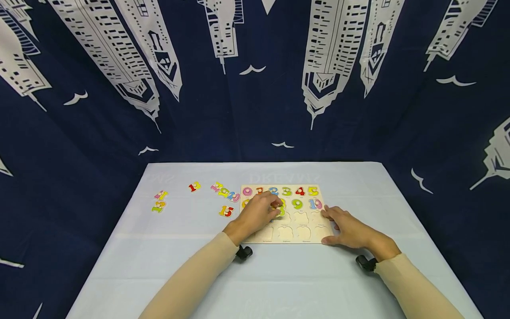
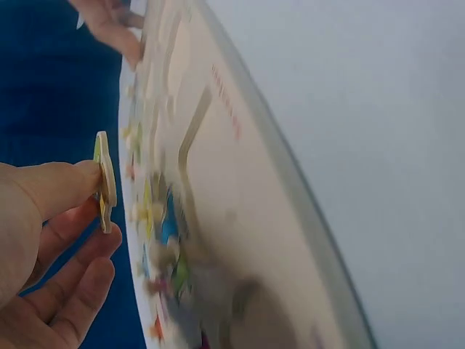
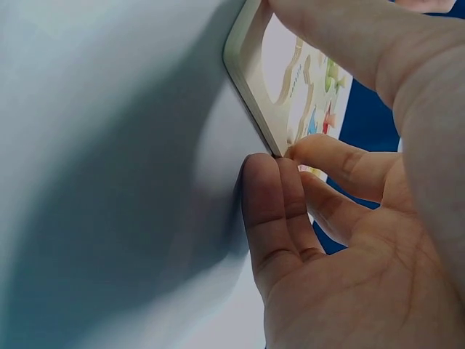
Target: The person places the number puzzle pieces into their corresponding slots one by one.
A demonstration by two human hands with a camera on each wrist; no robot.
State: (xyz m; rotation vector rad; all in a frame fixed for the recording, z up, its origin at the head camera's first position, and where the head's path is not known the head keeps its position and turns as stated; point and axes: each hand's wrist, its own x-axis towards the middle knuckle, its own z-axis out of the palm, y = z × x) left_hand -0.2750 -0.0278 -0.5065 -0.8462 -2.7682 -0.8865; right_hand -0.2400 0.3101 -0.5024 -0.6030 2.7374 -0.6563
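My left hand (image 1: 256,211) is over the wooden number puzzle board (image 1: 294,225), pinching a yellow-green number piece (image 2: 107,182) between thumb and fingertips. In the left wrist view the piece stands on edge, raised off the board. Coloured numbers fill the board's two far rows, partly hidden by this hand; bare recesses show in the two near rows. My right hand (image 1: 350,229) rests at the board's right side, fingers spread. Its thumb (image 3: 312,22) lies at the near corner, and its fingertips touch the side edge.
Loose number pieces lie left of the board: a red-yellow 15 (image 1: 226,211), a red-yellow 13 (image 1: 195,186), a cluster of several overlapping pieces (image 1: 224,192), and two pieces (image 1: 158,206) farther left. A white cloth covers the table (image 1: 279,283); a dark blue patterned curtain (image 1: 239,110) hangs behind.
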